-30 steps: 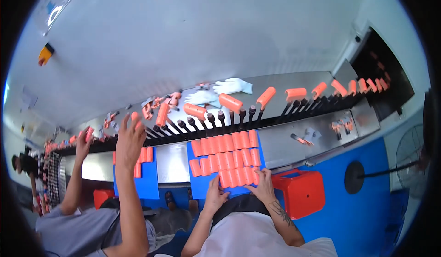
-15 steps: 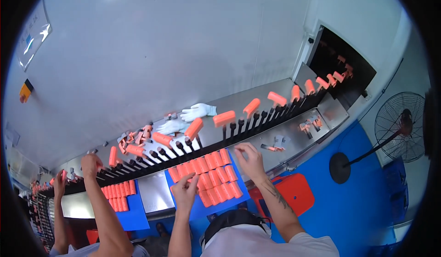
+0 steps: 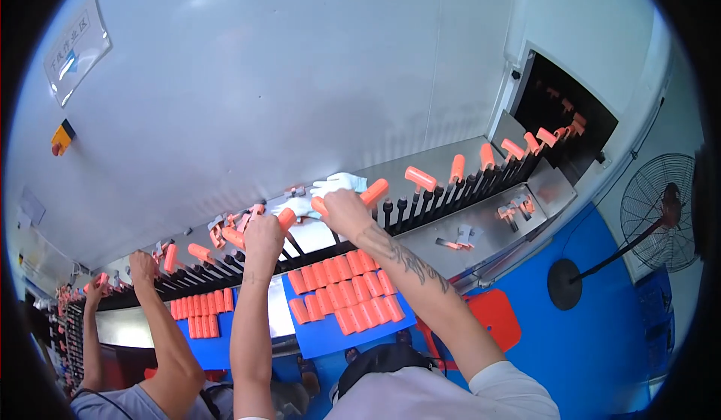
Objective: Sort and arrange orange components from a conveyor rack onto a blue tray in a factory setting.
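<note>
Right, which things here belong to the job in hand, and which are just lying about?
Seemingly in use:
orange piece at the left hand
orange piece at the right hand
black posts
orange pieces in rows on the blue sheet

Apparently idle:
white gloves behind the posts
grey-and-orange scraps on the metal table
red stool
standing fan

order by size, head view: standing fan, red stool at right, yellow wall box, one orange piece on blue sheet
1. Standing fan
2. Red stool
3. Yellow wall box and orange piece: too alike to rank
</note>
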